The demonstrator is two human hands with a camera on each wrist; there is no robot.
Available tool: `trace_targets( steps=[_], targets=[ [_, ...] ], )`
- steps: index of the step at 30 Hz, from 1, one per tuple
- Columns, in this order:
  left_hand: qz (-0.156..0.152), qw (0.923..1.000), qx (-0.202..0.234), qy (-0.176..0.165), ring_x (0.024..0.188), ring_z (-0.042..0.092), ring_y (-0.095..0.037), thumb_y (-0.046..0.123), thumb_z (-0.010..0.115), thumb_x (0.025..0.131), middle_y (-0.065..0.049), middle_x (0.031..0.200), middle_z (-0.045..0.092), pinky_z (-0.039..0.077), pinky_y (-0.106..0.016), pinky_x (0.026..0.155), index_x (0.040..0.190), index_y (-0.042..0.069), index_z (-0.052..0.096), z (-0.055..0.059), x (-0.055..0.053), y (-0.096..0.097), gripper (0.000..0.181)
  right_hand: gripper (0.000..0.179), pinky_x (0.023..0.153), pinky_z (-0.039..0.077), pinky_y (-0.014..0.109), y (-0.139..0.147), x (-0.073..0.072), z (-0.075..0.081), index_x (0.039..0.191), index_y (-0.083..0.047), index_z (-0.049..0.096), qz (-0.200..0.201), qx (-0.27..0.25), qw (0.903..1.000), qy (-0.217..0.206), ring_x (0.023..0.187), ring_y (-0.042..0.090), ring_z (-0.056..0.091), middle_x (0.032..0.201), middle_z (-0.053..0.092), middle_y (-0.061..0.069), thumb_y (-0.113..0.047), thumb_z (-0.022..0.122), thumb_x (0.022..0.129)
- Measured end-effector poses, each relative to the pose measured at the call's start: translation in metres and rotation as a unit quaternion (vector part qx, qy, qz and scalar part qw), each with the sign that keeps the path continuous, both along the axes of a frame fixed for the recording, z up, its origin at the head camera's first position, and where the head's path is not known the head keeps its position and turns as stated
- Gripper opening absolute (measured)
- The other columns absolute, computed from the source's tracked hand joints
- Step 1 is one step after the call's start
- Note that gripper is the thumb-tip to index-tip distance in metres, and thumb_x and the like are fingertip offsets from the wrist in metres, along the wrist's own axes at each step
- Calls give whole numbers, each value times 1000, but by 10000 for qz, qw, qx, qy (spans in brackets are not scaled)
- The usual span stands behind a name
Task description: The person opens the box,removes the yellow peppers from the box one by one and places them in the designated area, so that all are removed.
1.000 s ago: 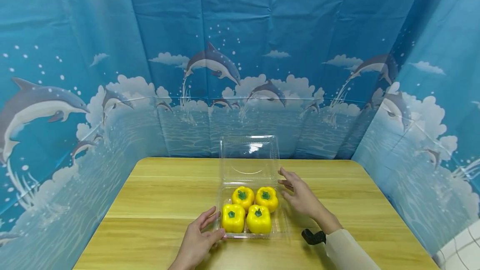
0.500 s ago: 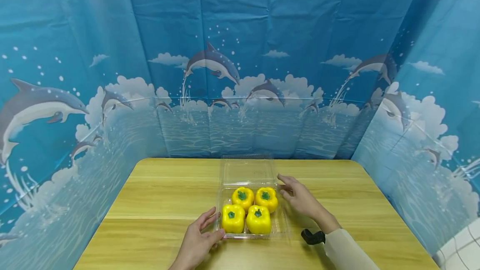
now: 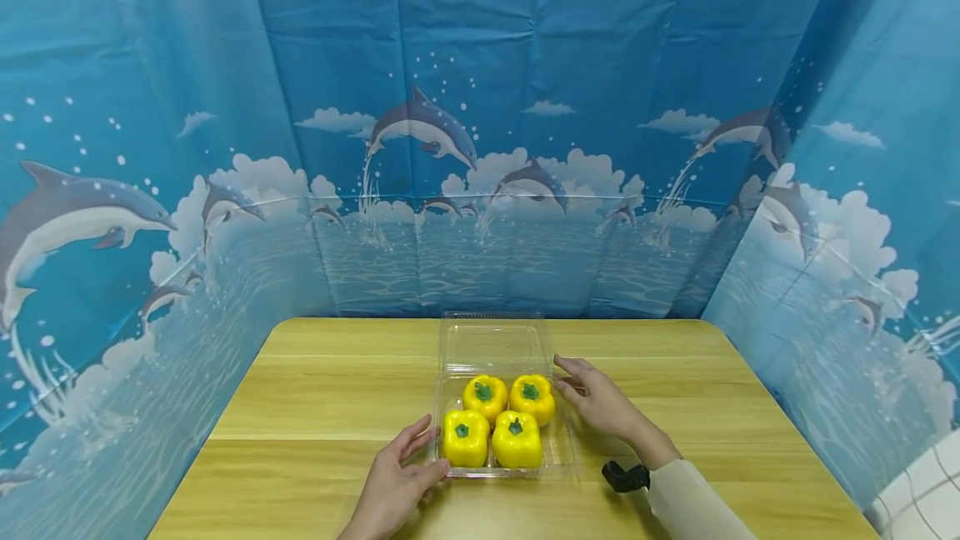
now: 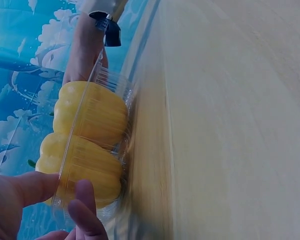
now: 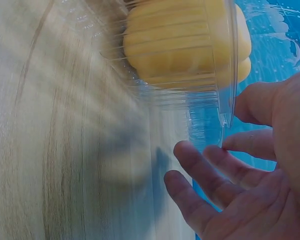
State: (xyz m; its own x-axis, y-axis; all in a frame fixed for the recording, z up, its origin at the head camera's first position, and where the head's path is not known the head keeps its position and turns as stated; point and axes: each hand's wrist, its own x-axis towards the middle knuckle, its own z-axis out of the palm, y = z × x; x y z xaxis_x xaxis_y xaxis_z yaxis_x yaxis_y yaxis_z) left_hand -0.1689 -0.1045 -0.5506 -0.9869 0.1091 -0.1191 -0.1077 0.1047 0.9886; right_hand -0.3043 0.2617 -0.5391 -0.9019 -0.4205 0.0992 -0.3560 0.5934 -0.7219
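A clear plastic clamshell container (image 3: 558, 444) sits on the table with its lid (image 3: 495, 344) folded back behind it. Several yellow bell peppers (image 3: 517, 440) with green stems stand inside in two rows. At the front left corner my left hand (image 3: 397, 473) pinches the container, thumb on the rim and fingers against the wall, as the left wrist view shows. By the back right corner is my right hand (image 3: 603, 398), its fingers loosely extended. In the right wrist view, its thumb (image 5: 255, 102) and index fingertip come right up to the edge near the hinge.
The wooden table (image 3: 322, 398) spreads out on both sides of the container. Behind it hangs a blue curtain (image 3: 480, 257) printed with dolphins, which also wraps the left and right sides. A black device (image 3: 626, 476) is strapped to the right wrist.
The lid has tipped backward from standing up to lying low behind the container. My right hand has come slightly down and nearer along the right side. The left hand stays in place.
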Motion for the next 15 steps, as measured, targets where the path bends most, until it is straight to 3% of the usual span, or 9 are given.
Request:
trace_targets(
  steps=[6,10,15],
  targets=[
    [44,9996,-227,154,101,85,-31,15,87,105,-38,174,51,71,-30,78,178,-4,37,0,1,0,90,57,121,60,64,0,1,0,173,11,45,-25,-33,10000,4,148,51,69,172,52,36,-14,58,124],
    [90,9971,-633,418,107,83,-26,18,89,104,-35,171,57,71,-28,87,178,-1,41,0,1,1,90,58,122,59,65,0,1,0,175,11,42,12,-109,9999,-42,149,53,67,171,50,37,-13,57,124],
    [39,9910,-1166,658,115,77,-23,22,91,102,-30,173,57,68,-24,78,176,4,47,1,0,-1,88,60,120,61,63,1,2,0,176,11,40,6,-156,9999,-64,149,53,68,171,49,37,-15,58,124]
  ],
)
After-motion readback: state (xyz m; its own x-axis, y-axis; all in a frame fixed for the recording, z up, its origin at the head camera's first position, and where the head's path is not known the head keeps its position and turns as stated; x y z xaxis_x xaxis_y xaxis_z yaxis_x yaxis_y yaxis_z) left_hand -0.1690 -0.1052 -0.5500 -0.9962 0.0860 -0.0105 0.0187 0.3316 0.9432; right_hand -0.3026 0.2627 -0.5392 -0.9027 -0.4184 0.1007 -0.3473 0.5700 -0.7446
